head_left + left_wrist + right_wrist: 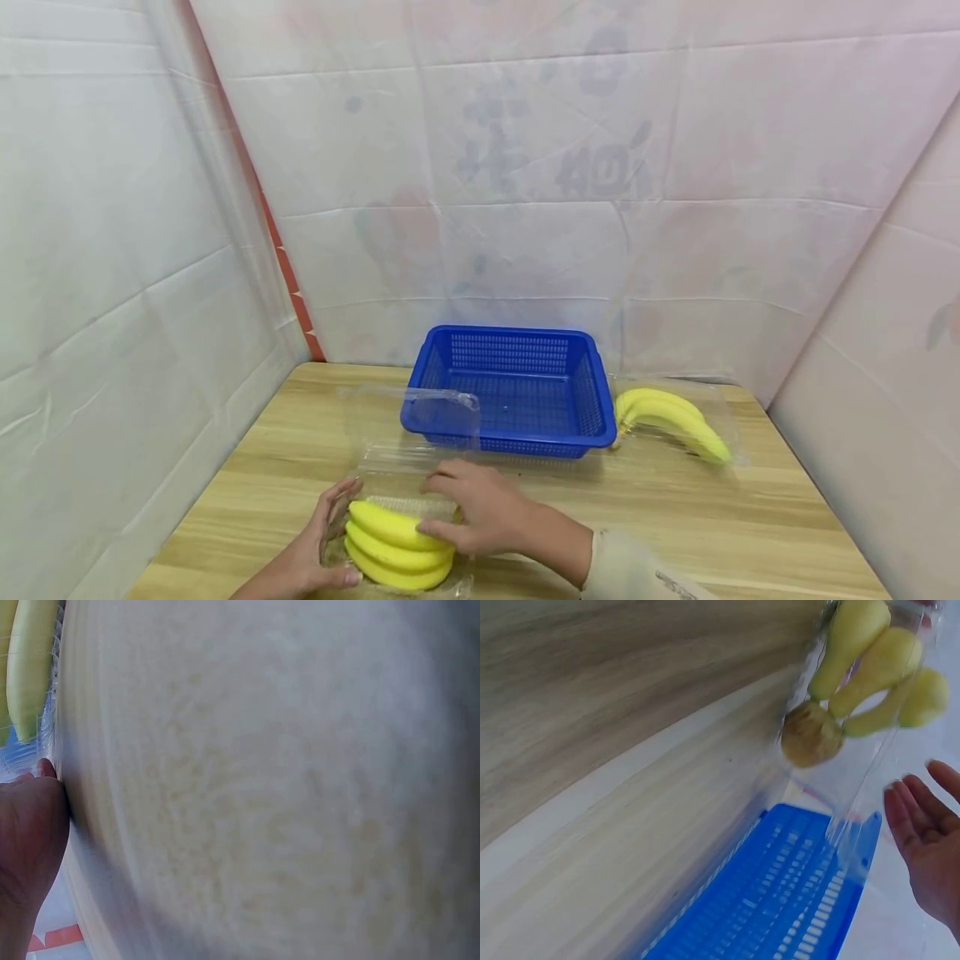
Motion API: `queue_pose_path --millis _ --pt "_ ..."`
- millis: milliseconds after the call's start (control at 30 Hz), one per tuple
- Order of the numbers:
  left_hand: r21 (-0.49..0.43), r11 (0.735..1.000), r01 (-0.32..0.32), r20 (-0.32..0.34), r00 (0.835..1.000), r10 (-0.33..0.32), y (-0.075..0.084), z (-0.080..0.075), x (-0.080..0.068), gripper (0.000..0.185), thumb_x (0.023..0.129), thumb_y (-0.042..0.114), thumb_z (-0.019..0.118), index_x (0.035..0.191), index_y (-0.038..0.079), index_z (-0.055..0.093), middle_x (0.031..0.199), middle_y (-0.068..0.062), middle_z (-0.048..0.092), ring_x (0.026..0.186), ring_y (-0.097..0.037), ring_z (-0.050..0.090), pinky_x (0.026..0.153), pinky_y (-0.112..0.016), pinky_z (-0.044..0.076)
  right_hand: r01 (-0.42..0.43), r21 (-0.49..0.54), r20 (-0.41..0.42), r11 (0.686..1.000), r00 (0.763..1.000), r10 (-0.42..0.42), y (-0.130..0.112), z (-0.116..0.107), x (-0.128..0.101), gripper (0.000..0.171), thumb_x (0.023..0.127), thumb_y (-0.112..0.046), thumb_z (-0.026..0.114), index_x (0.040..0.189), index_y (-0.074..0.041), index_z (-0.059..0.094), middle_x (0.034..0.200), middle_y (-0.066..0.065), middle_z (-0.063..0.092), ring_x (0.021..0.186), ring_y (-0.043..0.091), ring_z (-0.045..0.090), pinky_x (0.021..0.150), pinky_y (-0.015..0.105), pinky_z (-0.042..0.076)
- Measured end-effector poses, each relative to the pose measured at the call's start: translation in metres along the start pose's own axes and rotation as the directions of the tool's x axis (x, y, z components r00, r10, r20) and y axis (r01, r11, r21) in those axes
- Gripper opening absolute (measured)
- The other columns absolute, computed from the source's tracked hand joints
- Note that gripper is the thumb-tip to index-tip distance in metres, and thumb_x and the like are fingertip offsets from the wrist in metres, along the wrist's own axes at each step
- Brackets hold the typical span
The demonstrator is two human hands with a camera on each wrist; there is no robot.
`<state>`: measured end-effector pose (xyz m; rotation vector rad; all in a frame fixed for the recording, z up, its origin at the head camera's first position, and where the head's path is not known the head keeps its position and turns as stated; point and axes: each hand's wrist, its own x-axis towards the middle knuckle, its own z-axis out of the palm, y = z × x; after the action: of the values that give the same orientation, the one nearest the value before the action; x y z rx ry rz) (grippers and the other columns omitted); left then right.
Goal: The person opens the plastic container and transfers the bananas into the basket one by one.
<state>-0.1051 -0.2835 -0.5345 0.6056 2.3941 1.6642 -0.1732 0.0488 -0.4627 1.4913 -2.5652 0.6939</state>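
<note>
A bunch of yellow bananas (401,546) lies in a clear plastic clamshell box (405,483) near the table's front edge. The box's transparent lid (442,417) stands raised at the back, overlapping the basket in the head view. My left hand (315,542) holds the box's left end, fingers along the far side and thumb at the front. Over the right part of the bananas is my right hand (483,508), its fingers loosely bent. In the right wrist view that hand (930,832) appears beside the box with nothing in its grasp, apart from the bananas (877,671).
A blue plastic basket (510,446) stands behind the box, at the back of the wooden table (262,467). To its right, another bunch of bananas (675,421) lies in clear plastic packaging. White sheets (525,250) hang around the table's back and sides.
</note>
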Motion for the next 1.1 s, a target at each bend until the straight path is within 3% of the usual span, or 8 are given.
queue_pose_path --millis 167,500,600,700,800,1100 --pt "-0.008 1.0 0.007 -0.002 1.0 -0.007 0.0 0.002 0.002 0.112 0.088 0.006 0.08 0.169 0.007 0.003 0.172 -0.04 0.006 0.142 0.026 0.026 0.106 -0.02 0.047 0.036 -0.089 0.174 0.995 0.985 -0.02 -0.005 0.01 0.006 0.064 0.102 -0.066 0.058 0.149 -0.024 0.06 0.148 -0.004 0.064 0.131 0.014 0.063 0.106 0.031 0.057" --pt "-0.054 0.997 0.06 0.038 0.998 -0.058 0.003 0.002 0.002 0.111 0.092 0.01 0.078 0.169 0.011 -0.001 0.173 -0.04 -0.004 0.14 0.029 0.024 0.107 -0.017 0.044 0.082 -0.083 0.277 0.993 0.959 -0.056 -0.006 0.023 0.015 0.08 0.096 -0.069 0.067 0.159 -0.023 0.049 0.136 -0.01 0.068 0.104 -0.003 0.06 0.087 0.018 0.049" --pt "-0.066 0.996 0.064 0.046 0.997 -0.061 0.004 0.001 0.002 0.11 0.092 0.01 0.078 0.169 0.012 -0.002 0.173 -0.039 -0.005 0.14 0.028 0.026 0.108 -0.016 0.043 0.059 -0.043 0.288 0.997 0.957 -0.044 -0.007 0.026 0.017 0.08 0.095 -0.065 0.07 0.159 -0.023 0.047 0.124 -0.013 0.07 0.091 -0.005 0.057 0.076 0.014 0.047" --pt "-0.066 0.994 0.084 0.041 0.996 -0.082 0.004 0.0 0.001 0.11 0.092 0.01 0.078 0.169 0.013 -0.001 0.175 -0.037 -0.005 0.14 0.028 0.026 0.109 -0.016 0.043 0.01 0.049 0.311 0.999 0.95 -0.025 -0.007 0.028 0.018 0.074 0.096 -0.056 0.074 0.158 -0.025 0.046 0.1 -0.018 0.066 0.073 -0.007 0.052 0.062 0.011 0.042" --pt "-0.056 0.993 0.107 0.036 0.994 -0.105 0.003 0.001 0.002 0.11 0.092 0.01 0.077 0.169 0.014 -0.002 0.175 -0.036 -0.004 0.139 0.028 0.027 0.109 -0.016 0.042 -0.043 0.128 0.333 0.991 0.943 -0.002 -0.007 0.029 0.018 0.07 0.097 -0.049 0.076 0.157 -0.029 0.046 0.084 -0.02 0.058 0.065 -0.006 0.05 0.058 0.011 0.043" --pt "-0.034 0.99 0.14 0.027 0.99 -0.139 0.0 0.001 0.003 0.109 0.093 0.012 0.076 0.17 0.016 -0.002 0.176 -0.033 0.0 0.14 0.022 0.03 0.108 -0.017 0.043 -0.128 0.198 0.368 0.972 0.929 0.048 -0.008 0.026 0.018 0.067 0.097 -0.045 0.078 0.155 -0.033 0.048 0.082 -0.02 0.057 0.065 -0.004 0.051 0.059 0.016 0.045"
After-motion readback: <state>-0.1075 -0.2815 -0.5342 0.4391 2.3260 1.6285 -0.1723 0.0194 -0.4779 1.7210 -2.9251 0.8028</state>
